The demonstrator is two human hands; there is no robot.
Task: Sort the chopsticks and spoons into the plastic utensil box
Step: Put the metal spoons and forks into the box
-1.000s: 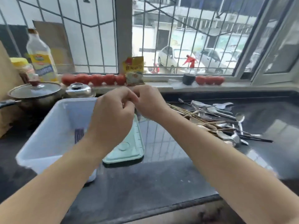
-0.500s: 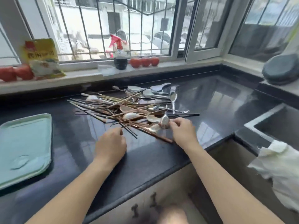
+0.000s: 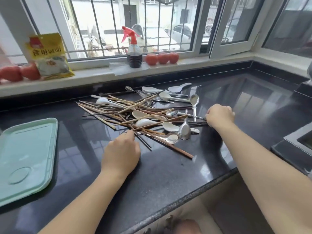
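A tangled pile of wooden and dark chopsticks point(image 3: 118, 112) lies on the black counter point(image 3: 168, 174), mixed with white ceramic spoons point(image 3: 145, 122) and metal spoons point(image 3: 194, 100). My left hand point(image 3: 120, 154) is at the pile's near edge, its curled fingers pinching the near ends of some chopsticks. My right hand point(image 3: 219, 115) is at the pile's right side, its fingers curled round the ends of thin dark chopsticks. The plastic utensil box is out of view.
A pale green lid point(image 3: 25, 157) lies flat at the left. On the windowsill stand a spray bottle point(image 3: 134, 54), tomatoes point(image 3: 162, 58) and a yellow packet point(image 3: 49, 56). A sink edge point(image 3: 302, 141) is at the far right.
The view swung right from the white box to the utensil pile. Both hands came down to the pile, and the right hand moved further right to the dark chopstick ends.
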